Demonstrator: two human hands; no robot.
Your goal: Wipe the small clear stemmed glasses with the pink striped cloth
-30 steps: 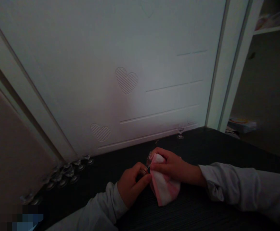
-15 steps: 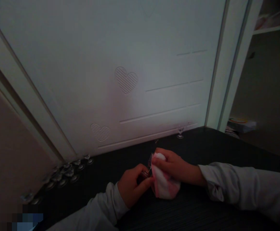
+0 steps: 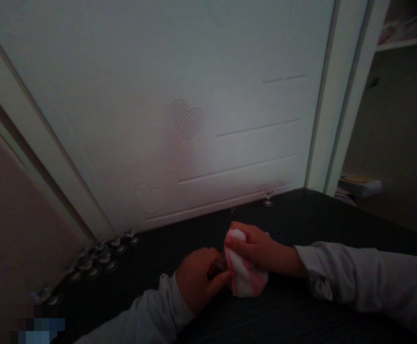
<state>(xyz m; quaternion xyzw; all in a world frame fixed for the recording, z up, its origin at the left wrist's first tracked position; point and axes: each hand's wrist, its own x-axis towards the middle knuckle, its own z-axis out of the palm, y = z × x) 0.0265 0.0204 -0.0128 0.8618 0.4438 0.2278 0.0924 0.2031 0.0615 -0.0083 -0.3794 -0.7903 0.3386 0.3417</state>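
A small clear stemmed glass point(image 3: 221, 262) is pinched by my left hand point(image 3: 199, 277), its fingers curled around one end. Most of the glass is hidden by fingers and fabric. My right hand point(image 3: 255, 246) is closed on a pink and white cloth point(image 3: 247, 279), which presses against the glass and hangs down toward the dark table top point(image 3: 180, 231). Both hands are close together, just above the table, and the left thumb touches the cloth's edge.
Several small stemmed glasses point(image 3: 103, 258) stand grouped at the table's left edge. Another small glass point(image 3: 268, 197) stands at the back, against a white panel point(image 3: 122, 119) with carved hearts. A tiny object point(image 3: 233, 210) lies near the back edge. Shelves with papers point(image 3: 361, 186) are at right.
My left hand has turned slightly, and less of the glass shows between the hands. The cloth has shifted a little in my right hand. The standing glasses have stayed put.
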